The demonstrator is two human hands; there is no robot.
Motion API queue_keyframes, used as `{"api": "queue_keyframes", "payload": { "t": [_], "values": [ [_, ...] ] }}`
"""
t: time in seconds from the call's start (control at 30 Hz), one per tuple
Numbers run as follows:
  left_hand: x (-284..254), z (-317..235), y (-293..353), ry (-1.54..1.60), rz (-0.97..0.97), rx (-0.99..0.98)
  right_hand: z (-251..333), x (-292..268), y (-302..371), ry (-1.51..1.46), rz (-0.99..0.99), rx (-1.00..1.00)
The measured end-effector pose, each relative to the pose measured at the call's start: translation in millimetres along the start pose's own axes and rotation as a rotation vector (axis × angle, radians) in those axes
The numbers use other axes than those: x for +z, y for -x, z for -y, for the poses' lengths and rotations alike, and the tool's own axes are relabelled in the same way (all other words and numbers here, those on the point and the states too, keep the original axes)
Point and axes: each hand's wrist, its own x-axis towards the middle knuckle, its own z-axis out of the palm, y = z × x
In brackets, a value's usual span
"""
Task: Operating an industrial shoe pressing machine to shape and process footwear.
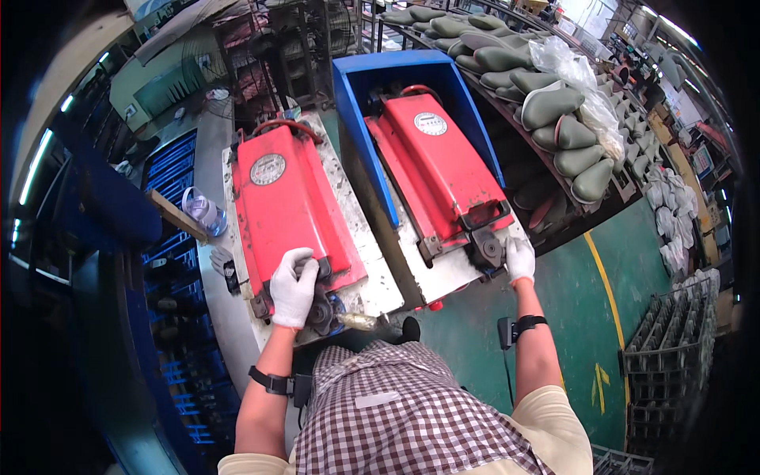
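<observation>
Two long red metal machines lie side by side on white, paint-chipped tabletops: a left machine point(289, 210) and a right machine point(439, 162), each with a round dial plate. My left hand point(293, 289), in a white glove, curls around the black handle point(324, 268) at the left machine's near end; most of that handle is hidden. Below it sits a dark round knob point(320, 315). My right hand point(519, 258), also gloved, is closed beside the black round latch point(488, 248) of the right machine. What its fingers grip is hidden. The right machine's black handle point(484, 214) stands uncovered.
A blue hood point(344, 87) surrounds the right machine's far end. Grey-green shoe-shaped forms point(554, 103) crowd a rack at right, partly under clear plastic point(566, 63). A clear plastic tub point(203, 210) stands at left. A wire rack point(673, 324) stands on the green floor point(562, 293).
</observation>
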Motion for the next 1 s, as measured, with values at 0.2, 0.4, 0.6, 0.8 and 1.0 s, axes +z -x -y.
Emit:
{"api": "queue_keyframes", "payload": {
  "t": [0.2,0.4,0.6,0.8,1.0],
  "values": [
    [80,-71,-6,-0.066,0.147,0.381,55,-18,-14,0.032,0.23,0.334],
    [200,-118,-29,-0.229,0.508,0.702,55,-23,-15,0.007,0.293,0.301],
    [269,-108,-35,-0.393,0.652,0.795,67,-36,28,-0.003,0.33,0.391],
    [276,-98,-33,-0.535,0.599,0.856,119,-94,110,-0.246,0.602,0.146],
    [254,-151,-51,-0.456,0.577,0.81,117,-120,88,-0.218,0.776,0.002]
  ]
}}
